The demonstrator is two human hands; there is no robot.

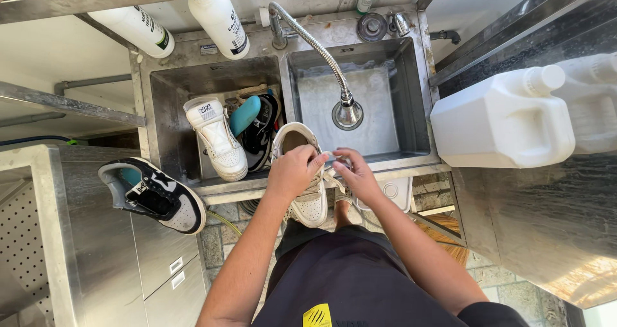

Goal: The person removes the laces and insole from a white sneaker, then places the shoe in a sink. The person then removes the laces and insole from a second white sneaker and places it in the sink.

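We hold a white sneaker (307,185) over the sink's front rim (411,163). Our left hand (292,171) grips its collar; our right hand (357,173) pinches its lace. At ten o'clock, another white sneaker (218,141) stands in the left basin.

Steel double sink (421,96), stone-tile floor (514,288), sunlight

Bare forearms; no sleeves showing; dark apron (350,282) bearing a small yellow emblem (317,316).
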